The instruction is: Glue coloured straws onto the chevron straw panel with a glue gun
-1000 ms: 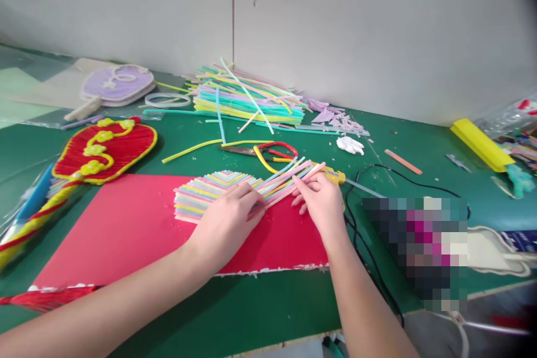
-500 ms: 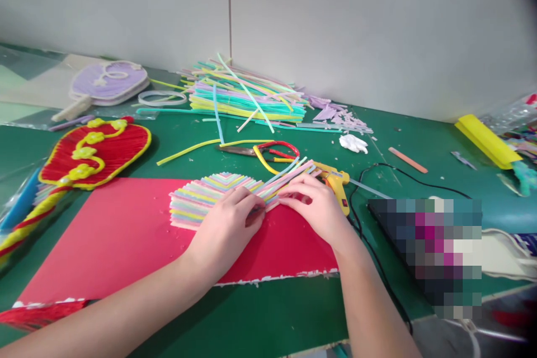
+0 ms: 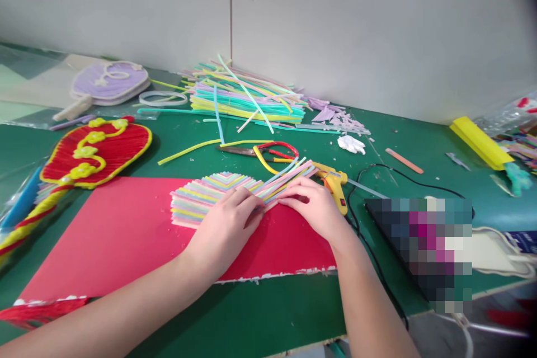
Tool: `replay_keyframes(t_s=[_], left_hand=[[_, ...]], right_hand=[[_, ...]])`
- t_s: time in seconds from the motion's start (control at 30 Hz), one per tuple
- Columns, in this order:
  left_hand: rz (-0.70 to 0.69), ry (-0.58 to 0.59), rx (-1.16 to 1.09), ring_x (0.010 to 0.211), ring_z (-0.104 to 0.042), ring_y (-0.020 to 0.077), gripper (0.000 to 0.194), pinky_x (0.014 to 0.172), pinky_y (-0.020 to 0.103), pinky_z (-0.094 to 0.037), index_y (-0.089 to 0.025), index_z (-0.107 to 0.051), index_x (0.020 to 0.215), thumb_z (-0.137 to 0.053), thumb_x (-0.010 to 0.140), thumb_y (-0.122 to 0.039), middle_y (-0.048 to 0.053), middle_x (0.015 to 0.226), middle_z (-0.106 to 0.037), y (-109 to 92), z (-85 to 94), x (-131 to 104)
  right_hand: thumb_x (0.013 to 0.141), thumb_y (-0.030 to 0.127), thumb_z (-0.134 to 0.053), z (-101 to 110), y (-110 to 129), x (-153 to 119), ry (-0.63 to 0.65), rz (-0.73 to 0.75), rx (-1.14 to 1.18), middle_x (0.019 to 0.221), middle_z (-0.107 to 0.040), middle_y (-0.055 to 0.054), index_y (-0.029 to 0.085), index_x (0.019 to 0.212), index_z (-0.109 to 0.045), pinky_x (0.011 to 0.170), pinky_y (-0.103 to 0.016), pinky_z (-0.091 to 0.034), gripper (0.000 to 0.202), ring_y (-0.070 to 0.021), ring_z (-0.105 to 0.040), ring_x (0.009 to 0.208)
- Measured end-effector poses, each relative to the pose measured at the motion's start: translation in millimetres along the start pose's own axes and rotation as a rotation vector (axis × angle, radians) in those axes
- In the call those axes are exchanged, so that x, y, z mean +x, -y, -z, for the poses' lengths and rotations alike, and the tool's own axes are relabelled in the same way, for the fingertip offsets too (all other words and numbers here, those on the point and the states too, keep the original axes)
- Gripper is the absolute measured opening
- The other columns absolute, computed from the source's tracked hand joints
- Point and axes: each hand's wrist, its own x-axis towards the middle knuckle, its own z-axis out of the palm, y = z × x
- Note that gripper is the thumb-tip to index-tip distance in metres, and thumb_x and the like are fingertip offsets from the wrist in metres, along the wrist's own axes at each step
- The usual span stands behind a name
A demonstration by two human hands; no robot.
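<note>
Head view, two hands (image 3: 229, 215) (image 3: 314, 207), one striped panel (image 3: 197, 201), strips (image 3: 289, 175) hard to count

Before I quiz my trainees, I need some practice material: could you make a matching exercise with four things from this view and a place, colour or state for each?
1. Left hand
2. Glue gun
3. Scissors
4. Purple fan

A. Yellow and orange
B. Behind the red fan
C. Touching the striped strips
D. Red-handled

Pairs: 1-C, 2-A, 3-D, 4-B

strips (image 3: 220, 189) on sheet (image 3: 121, 229), scissors (image 3: 240, 151) behind, glue gun (image 3: 334, 182) right
</note>
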Motion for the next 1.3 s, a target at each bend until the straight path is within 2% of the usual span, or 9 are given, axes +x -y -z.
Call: replay_keyframes(t_s=[0.1,0.2,0.3,0.4,0.63,0.87,1.07,1.2,1.3], left_hand=[[-0.098,-0.001,0.174,0.083,-0.061,0.0202,0.025,0.076,0.034,-0.051,-0.017,-0.063,0.094,-0.038,0.096,-0.018,0.007,0.09,-0.065,-4.9,1.5,-3.6],[-0.132,0.021,0.349,0.087,-0.063,0.0243,0.03,0.075,0.038,-0.052,-0.015,-0.063,0.107,-0.035,0.096,-0.018,0.011,0.098,-0.067,-14.1,1.3,-13.9],[-0.117,-0.01,0.487,0.109,-0.059,0.032,0.039,0.089,0.045,-0.049,-0.011,-0.058,0.124,-0.037,0.096,-0.029,0.019,0.122,-0.061,-24.8,-3.8,-31.6],[-0.094,-0.016,0.521,0.131,-0.043,0.0341,0.055,0.104,0.048,-0.037,-0.008,-0.051,0.134,-0.031,0.096,-0.043,0.02,0.142,-0.046,-34.1,-12.7,-49.2],[-0.081,0.061,0.545,0.134,-0.039,0.032,0.067,0.106,0.045,-0.038,-0.01,-0.05,0.136,-0.032,0.092,-0.056,0.017,0.143,-0.045,-40.5,-23.0,-58.1],[-0.104,0.065,0.53,0.134,-0.039,0.032,0.066,0.105,0.049,-0.038,-0.008,-0.047,0.138,-0.027,0.094,-0.053,0.017,0.144,-0.043,-38.4,-23.5,-58.6],[-0.103,0.049,0.571,0.129,-0.045,0.0342,0.064,0.102,0.05,-0.04,-0.009,-0.053,0.133,-0.028,0.094,-0.053,0.017,0.144,-0.043,-41.0,-24.1,-58.5],[-0.115,0.04,0.586,0.127,-0.047,0.0357,0.066,0.101,0.051,-0.04,-0.006,-0.054,0.132,-0.031,0.093,-0.054,0.019,0.142,-0.045,-41.5,-24.5,-57.7],[-0.121,0.031,0.601,0.127,-0.048,0.0351,0.065,0.102,0.05,-0.039,-0.007,-0.055,0.131,-0.03,0.093,-0.054,0.018,0.142,-0.046,-41.4,-24.5,-57.3]], right_hand=[[0.082,0.027,-0.065,0.4,-0.2,-0.6,0.001,-0.001,-0.006,0.084,-0.065,-0.002,0.026,0.081,-0.073,0.075,-0.031,-0.052,0.008,-0.0176,-0.063,0.082],[0.084,0.03,-0.064,0.8,-0.8,-1.0,0.006,-0.007,-0.013,0.084,-0.065,-0.002,0.025,0.081,-0.073,0.074,-0.031,-0.052,0.01,-0.0175,-0.063,0.082],[0.084,0.031,-0.064,0.7,-1.5,-1.0,0.005,-0.01,-0.013,0.085,-0.065,-0.002,0.024,0.081,-0.073,0.074,-0.029,-0.052,0.011,-0.0166,-0.063,0.082],[0.083,0.028,-0.065,0.4,-1.4,-0.9,0.002,-0.009,-0.016,0.084,-0.064,-0.001,0.024,0.081,-0.073,0.073,-0.028,-0.051,0.009,-0.0158,-0.063,0.08],[0.084,0.029,-0.064,0.2,2.6,-1.6,-0.005,-0.018,-0.038,0.082,-0.065,-0.002,0.025,0.08,-0.073,0.071,-0.029,-0.052,0.011,-0.0166,-0.063,0.078],[0.084,0.029,-0.062,-0.3,3.6,-1.7,-0.004,-0.025,-0.036,0.082,-0.065,-0.002,0.024,0.08,-0.072,0.07,-0.03,-0.051,0.012,-0.0167,-0.063,0.076],[0.084,0.026,-0.064,-0.3,3.1,-1.6,0.005,-0.048,-0.052,0.082,-0.064,-0.002,0.023,0.08,-0.072,0.068,-0.028,-0.051,0.009,-0.0161,-0.063,0.076],[0.084,0.028,-0.063,0.2,9.9,-1.7,-0.027,-0.033,-0.002,0.085,-0.066,-0.002,0.024,0.082,-0.072,0.076,-0.03,-0.052,0.01,-0.017,-0.064,0.081],[0.089,0.034,-0.056,-2.6,19.4,-2.2,-0.096,-0.02,0.23,0.106,-0.067,-0.003,0.027,0.099,-0.07,0.091,-0.032,-0.051,0.019,-0.0181,-0.062,0.103]])
